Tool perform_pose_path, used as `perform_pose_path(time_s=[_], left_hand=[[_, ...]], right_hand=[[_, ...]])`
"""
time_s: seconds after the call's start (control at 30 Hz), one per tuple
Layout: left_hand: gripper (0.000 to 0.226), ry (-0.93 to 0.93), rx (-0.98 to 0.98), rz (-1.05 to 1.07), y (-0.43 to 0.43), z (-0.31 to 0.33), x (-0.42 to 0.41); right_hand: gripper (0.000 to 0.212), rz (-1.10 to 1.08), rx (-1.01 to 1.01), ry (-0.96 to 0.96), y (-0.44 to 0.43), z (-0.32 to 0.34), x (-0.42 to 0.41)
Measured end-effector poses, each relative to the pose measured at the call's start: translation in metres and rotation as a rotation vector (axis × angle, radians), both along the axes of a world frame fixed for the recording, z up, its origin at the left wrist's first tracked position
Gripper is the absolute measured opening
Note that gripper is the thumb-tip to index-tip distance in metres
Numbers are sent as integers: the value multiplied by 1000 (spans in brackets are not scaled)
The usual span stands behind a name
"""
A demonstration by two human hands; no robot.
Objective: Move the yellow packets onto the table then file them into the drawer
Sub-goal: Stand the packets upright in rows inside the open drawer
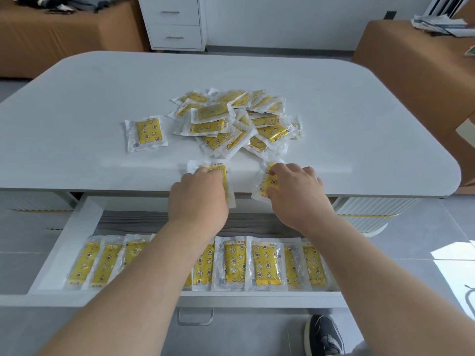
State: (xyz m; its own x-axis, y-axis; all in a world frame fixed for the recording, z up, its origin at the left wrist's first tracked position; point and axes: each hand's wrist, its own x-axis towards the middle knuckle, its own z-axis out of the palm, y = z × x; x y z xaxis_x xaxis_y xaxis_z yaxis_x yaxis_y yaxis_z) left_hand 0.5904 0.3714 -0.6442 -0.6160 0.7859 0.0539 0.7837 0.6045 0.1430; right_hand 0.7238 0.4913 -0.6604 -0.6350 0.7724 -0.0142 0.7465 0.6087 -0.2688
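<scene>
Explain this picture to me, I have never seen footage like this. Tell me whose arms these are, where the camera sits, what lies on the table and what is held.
No machine here: a person wears one wide-angle camera on the head, looking down, so the two bare arms are the wearer's own. On the white table lies a loose pile of yellow packets, with a single packet apart to its left. Below the table's near edge an open drawer holds a row of packets lined up side by side. The left hand grips a first packet and the right hand pinches a second packet; both hang over the table's edge, above the drawer. The wearer's dark shoe shows at the bottom.
</scene>
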Motion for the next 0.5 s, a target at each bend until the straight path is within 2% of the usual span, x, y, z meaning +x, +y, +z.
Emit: perform_pose_path(time_s=[0.13, 0.3, 0.5], left_hand=[[23, 40, 25, -15, 4, -5, -8], [47, -9, 28, 18, 10, -10, -16], [82, -100, 8, 41, 17, -9, -19]], right_hand=[[34, -14, -38, 7, 1, 1, -3], [67, -63, -89, 28, 4, 2, -5], [84, -70, -136, 0, 11, 6, -8]])
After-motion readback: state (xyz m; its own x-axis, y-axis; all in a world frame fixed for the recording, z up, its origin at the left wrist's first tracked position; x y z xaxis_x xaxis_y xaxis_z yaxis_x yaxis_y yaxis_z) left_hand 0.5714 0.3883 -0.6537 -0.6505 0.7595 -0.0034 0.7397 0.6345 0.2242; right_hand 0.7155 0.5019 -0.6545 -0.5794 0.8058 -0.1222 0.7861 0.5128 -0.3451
